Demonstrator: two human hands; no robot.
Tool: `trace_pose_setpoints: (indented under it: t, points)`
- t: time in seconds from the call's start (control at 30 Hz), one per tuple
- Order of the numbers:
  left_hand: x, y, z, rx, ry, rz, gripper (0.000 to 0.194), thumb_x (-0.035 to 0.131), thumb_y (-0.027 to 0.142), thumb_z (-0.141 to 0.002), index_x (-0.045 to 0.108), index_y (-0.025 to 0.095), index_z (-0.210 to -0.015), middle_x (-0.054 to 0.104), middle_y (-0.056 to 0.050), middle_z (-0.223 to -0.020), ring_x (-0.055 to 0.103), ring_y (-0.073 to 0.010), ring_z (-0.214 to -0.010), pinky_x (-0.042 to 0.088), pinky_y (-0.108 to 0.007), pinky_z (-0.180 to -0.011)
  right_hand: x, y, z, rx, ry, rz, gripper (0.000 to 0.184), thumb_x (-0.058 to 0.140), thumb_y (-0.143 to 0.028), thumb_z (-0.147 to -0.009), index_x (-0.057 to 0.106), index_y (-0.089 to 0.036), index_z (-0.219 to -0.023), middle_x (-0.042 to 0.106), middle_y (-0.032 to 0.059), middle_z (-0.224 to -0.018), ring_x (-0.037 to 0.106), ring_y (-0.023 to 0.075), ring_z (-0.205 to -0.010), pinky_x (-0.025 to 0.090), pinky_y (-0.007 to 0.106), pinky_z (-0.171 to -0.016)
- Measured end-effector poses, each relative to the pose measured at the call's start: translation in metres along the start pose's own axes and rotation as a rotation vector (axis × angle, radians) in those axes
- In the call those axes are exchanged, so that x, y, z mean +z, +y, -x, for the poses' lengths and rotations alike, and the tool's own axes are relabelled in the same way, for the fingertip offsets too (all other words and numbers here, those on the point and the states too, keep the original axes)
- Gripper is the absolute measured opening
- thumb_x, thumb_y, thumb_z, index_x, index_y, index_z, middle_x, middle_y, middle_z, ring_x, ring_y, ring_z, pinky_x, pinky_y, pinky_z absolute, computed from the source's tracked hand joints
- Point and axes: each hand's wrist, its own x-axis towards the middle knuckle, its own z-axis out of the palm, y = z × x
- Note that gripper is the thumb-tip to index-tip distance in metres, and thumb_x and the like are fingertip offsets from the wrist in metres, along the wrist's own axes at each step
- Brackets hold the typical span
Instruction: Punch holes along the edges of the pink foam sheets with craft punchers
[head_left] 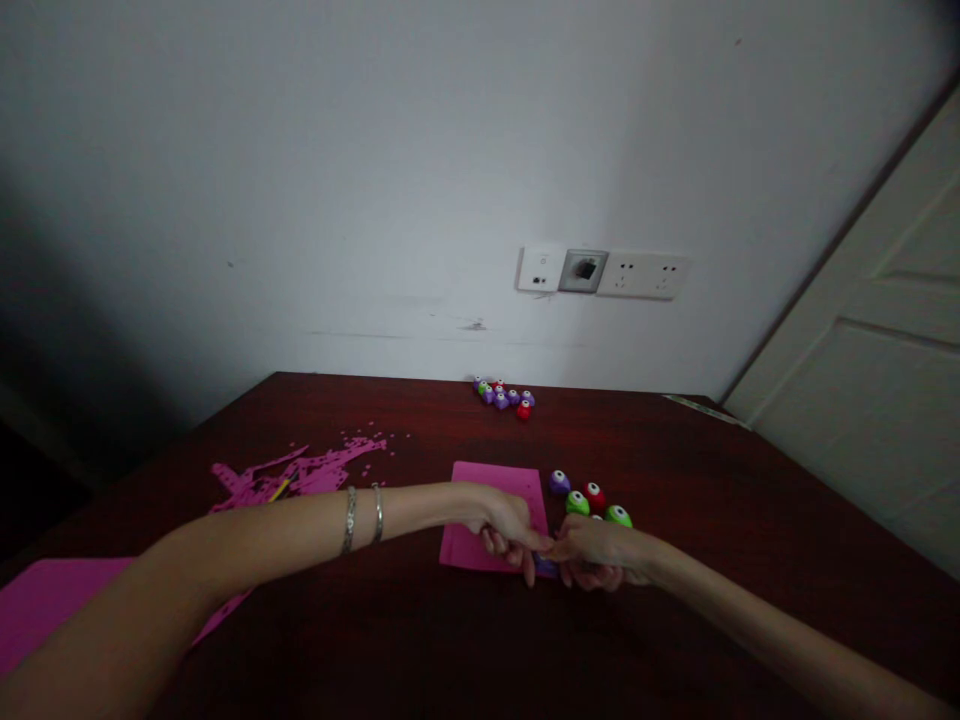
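Observation:
A pink sheet of paper (495, 478) lies in front of me on the dark table. At its lower right corner is a small purple craft punch (545, 565), mostly covered by my fingers. My left hand (510, 525), over the sheet's right part, is closed on the punch from the left. From the right, my right hand (596, 548) closes on the same punch, and the thumbs meet on top of it. Just beyond my right hand sit a purple punch (559, 482), a red punch (594, 495) and green punches (577, 503), with white eye-like tops.
Several more punches (501, 398) cluster by the wall. Pink paper scraps and punched bits (330, 468) lie at left, with a thin yellow object (280, 490) among them. More pink paper (60, 600) is at lower left. A pale strip (705, 410) lies at the back right.

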Motion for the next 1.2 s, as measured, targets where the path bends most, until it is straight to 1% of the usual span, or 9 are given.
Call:
trace_pose_setpoints:
  t: [0.17,0.33,0.5,0.6,0.67,0.83,0.93,1.03,1.2]
  points:
    - [0.002,-0.002,0.002,-0.002,0.041,0.03,0.058,0.052,0.072,-0.063,0.065,0.017,-0.051,0.043,-0.001,-0.043,0.022,-0.0043,-0.031,0.009,-0.019,-0.031,0.0,-0.004,0.0,0.048,0.021,0.045,0.038,0.052,-0.04,-0.078,0.052,-0.015,-0.049,0.039,-0.0061,-0.03,0.022,0.0015,-0.021,0.011,0.014,-0.023]
    - [0.016,0.007,0.012,-0.015,0.192,-0.053,0.056,0.046,0.066,-0.074,0.064,0.015,-0.057,0.044,0.0,-0.043,0.026,-0.0055,-0.032,0.015,-0.022,-0.034,0.005,-0.003,0.005,-0.007,0.095,0.076,0.041,0.049,-0.043,-0.08,0.053,-0.016,-0.049,0.04,-0.0052,-0.031,0.025,0.0029,-0.022,0.013,0.015,-0.023]
    - [0.024,0.014,0.03,0.211,0.601,-0.5,0.046,0.041,0.049,-0.085,0.063,0.015,-0.062,0.05,0.001,-0.047,0.043,-0.0083,-0.044,0.033,-0.023,-0.048,0.016,0.008,0.006,-0.07,0.24,0.135,0.054,0.041,-0.058,-0.081,0.046,-0.018,-0.046,0.037,-0.005,-0.029,0.024,0.0041,-0.022,0.015,0.018,-0.024]
    - [0.017,0.008,0.041,0.278,0.909,-0.737,0.041,0.044,0.049,-0.083,0.064,0.015,-0.069,0.058,-0.003,-0.063,0.05,-0.012,-0.057,0.035,-0.024,-0.055,0.023,0.018,0.003,-0.123,0.405,0.178,0.053,0.043,-0.063,-0.078,0.045,-0.019,-0.049,0.039,-0.0046,-0.033,0.031,0.0053,-0.026,0.021,0.019,-0.028]
    - [0.011,-0.001,0.045,0.297,1.019,-0.832,0.034,0.048,0.045,-0.081,0.064,0.016,-0.076,0.061,-0.006,-0.078,0.054,-0.0159,-0.071,0.038,-0.026,-0.062,0.027,0.022,0.004,-0.156,0.516,0.214,0.051,0.045,-0.063,-0.078,0.045,-0.018,-0.052,0.041,-0.0042,-0.038,0.036,0.0059,-0.03,0.023,0.018,-0.031]
    - [0.003,-0.024,0.047,0.383,0.852,-0.839,0.026,0.052,0.039,-0.082,0.064,0.015,-0.085,0.06,-0.006,-0.087,0.055,-0.0165,-0.082,0.041,-0.027,-0.074,0.033,0.02,0.018,-0.217,0.548,0.248,0.049,0.037,-0.06,-0.083,0.047,-0.018,-0.059,0.044,-0.0031,-0.045,0.04,0.0076,-0.037,0.025,0.021,-0.036]
    - [0.002,-0.03,0.047,0.399,0.811,-0.798,0.032,0.059,0.044,-0.076,0.063,0.016,-0.09,0.057,-0.006,-0.094,0.053,-0.0175,-0.087,0.041,-0.027,-0.078,0.036,0.019,0.024,-0.38,0.643,0.32,0.038,0.045,-0.051,-0.083,0.053,-0.018,-0.067,0.051,-0.0007,-0.056,0.044,0.0099,-0.049,0.031,0.022,-0.045]
    - [0.001,-0.033,0.047,0.412,0.784,-0.761,0.041,0.064,0.048,-0.07,0.061,0.016,-0.095,0.055,-0.007,-0.099,0.051,-0.0186,-0.092,0.039,-0.028,-0.083,0.04,0.023,0.024,-0.51,0.729,0.365,0.02,0.052,-0.037,-0.08,0.057,-0.019,-0.085,0.056,0.0015,-0.076,0.047,0.0115,-0.061,0.037,0.023,-0.055]
    - [0.001,-0.037,0.05,0.397,0.75,-0.721,0.048,0.068,0.047,-0.066,0.057,0.017,-0.102,0.05,-0.008,-0.108,0.047,-0.0212,-0.102,0.037,-0.03,-0.089,0.045,0.031,0.02,-0.574,0.633,0.309,0.029,0.055,-0.025,-0.077,0.053,-0.022,-0.106,0.052,0.0033,-0.097,0.049,0.0105,-0.064,0.043,0.024,-0.06]
